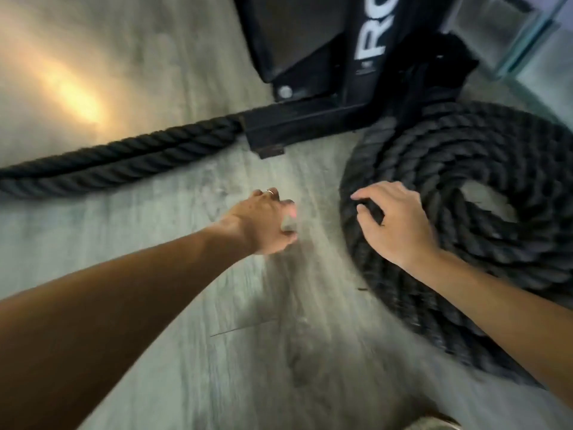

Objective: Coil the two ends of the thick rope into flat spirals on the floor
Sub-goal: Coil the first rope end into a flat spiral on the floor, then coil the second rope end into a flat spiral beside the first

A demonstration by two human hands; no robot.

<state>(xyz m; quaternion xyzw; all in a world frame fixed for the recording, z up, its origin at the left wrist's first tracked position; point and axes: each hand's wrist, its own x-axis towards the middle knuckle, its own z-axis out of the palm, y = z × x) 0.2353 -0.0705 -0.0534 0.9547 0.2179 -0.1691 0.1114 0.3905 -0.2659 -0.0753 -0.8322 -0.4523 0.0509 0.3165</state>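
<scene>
the fingers of the right hand curl down over the outer turn of the coiled rope, clenched on that strand at the coil's left edge, probably to press it snug against the turns inside it. the left hand hovers mid-frame over bare floor, a ring on one finger; its fingers are bent inward but blurred, and i cannot tell whether they grip anything or are simply released. it touches no rope. outward from the right hand, the spiral fills the right side of the frame, lying flat with a small open gap at its centre, so this end looks close to done. the other length of rope runs straight from the left edge toward a black equipment base in the upper middle, not yet coiled. by my reading, the left arm reaches that way because the straight length is the next thing to gather.
</scene>
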